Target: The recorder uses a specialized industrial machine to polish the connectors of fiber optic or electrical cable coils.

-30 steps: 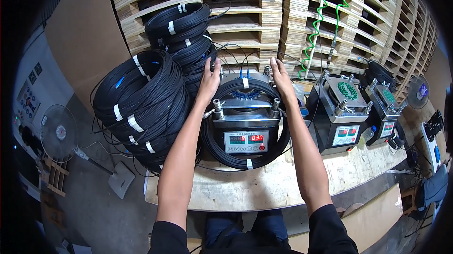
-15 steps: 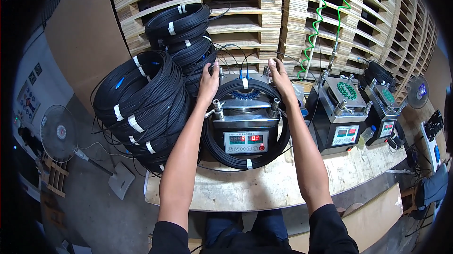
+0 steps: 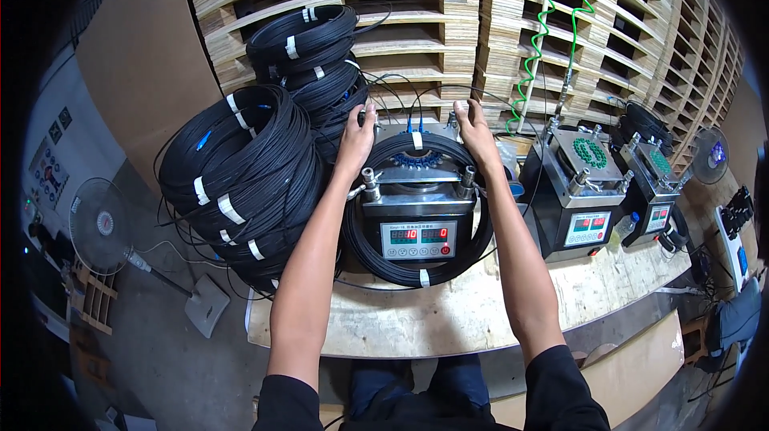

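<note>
A benchtop polishing machine (image 3: 418, 208) with a metal top and a lit red display stands before me. Around its front and over its top lies a coil of black cable (image 3: 376, 269), bound with white tape. Blue connectors (image 3: 416, 161) form a ring on the top plate, with thin cables rising behind them. My left hand (image 3: 356, 141) is closed about the rear left corner post, and my right hand (image 3: 477, 136) about the rear right one. Fingers and thumbs point upward; parts of the grips are hidden behind the hands.
Stacked black cable coils (image 3: 240, 183) crowd the left side. To the right stand a second machine (image 3: 581, 191) and a third (image 3: 653, 187), both with green connectors on top. Wooden pallets (image 3: 400, 54) rise behind the workbench (image 3: 384, 327). A floor fan (image 3: 104, 223) is at far left.
The digits on the near machine's display have changed, and so have those on the second machine. My hands have barely moved and stay at the rear posts.
</note>
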`<act>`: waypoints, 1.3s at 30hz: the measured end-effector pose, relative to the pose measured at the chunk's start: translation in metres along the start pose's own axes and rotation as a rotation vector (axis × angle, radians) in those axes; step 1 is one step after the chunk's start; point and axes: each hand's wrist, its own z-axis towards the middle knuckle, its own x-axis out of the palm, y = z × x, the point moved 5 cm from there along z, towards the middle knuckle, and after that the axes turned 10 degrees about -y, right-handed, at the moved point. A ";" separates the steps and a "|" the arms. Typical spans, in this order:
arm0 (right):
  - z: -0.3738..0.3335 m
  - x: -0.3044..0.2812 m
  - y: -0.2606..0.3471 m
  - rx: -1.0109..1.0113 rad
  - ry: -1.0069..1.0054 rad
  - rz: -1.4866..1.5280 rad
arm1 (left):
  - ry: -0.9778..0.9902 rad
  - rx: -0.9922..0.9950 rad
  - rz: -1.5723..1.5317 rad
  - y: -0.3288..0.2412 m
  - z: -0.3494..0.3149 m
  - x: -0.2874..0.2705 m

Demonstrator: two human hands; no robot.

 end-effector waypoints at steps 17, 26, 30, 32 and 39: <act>0.033 0.013 -0.038 0.516 0.148 0.092 | -0.091 0.097 0.098 -0.012 -0.005 -0.007; 0.075 0.036 -0.096 0.609 0.324 0.536 | -0.071 0.094 0.129 -0.021 -0.012 -0.005; 0.051 0.038 -0.077 0.752 0.309 0.927 | -0.050 0.092 0.146 -0.017 -0.009 -0.010; 0.048 0.032 -0.073 0.722 0.245 0.927 | -0.087 0.083 0.113 -0.014 -0.009 -0.006; 0.050 0.040 -0.082 0.586 0.291 0.927 | -0.105 0.106 0.048 0.001 -0.003 -0.005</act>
